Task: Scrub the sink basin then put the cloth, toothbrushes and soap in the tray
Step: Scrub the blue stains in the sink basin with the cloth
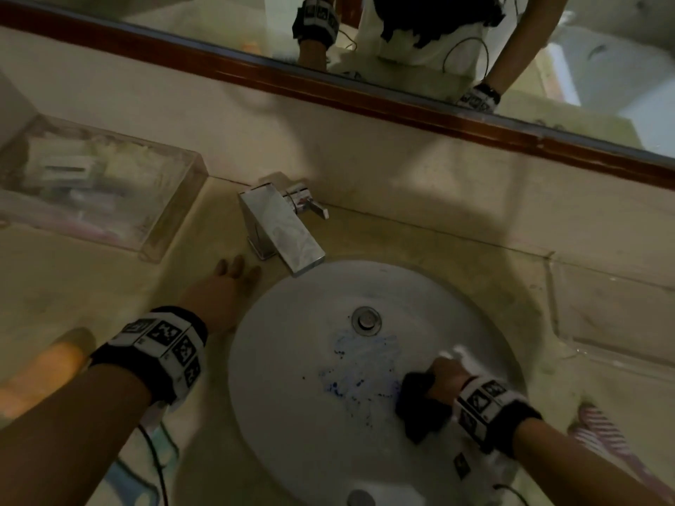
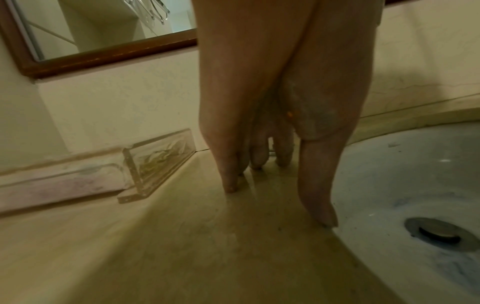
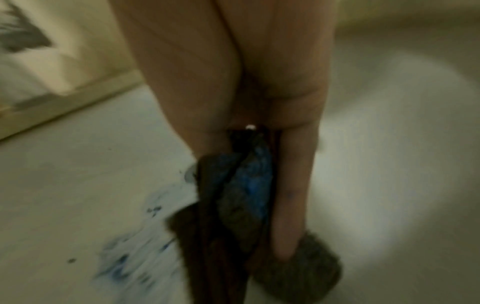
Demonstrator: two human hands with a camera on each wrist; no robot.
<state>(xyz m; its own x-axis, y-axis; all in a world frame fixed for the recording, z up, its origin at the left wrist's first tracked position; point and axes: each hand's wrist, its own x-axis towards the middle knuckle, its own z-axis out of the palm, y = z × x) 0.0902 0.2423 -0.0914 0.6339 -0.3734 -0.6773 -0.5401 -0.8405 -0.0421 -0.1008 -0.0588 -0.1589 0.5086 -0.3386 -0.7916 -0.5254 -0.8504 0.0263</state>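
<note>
Scrubbing underway: blue smears still streaking the sink basin near the drain. Dark cloth bunched in right hand, pressing the basin's right side. Left hand flat, fingers straight, bracing on surface. Tray waiting far left (contents blurred); stowing not yet begun.

No readable text, label, brand name or number is showing in any view. The only sign-like marks are the black-and-white square code patterns on the wristband at lower left of the head view and on the other wristband at lower right; they carry no letters or digits. The box at upper left is too blurred to read.
</note>
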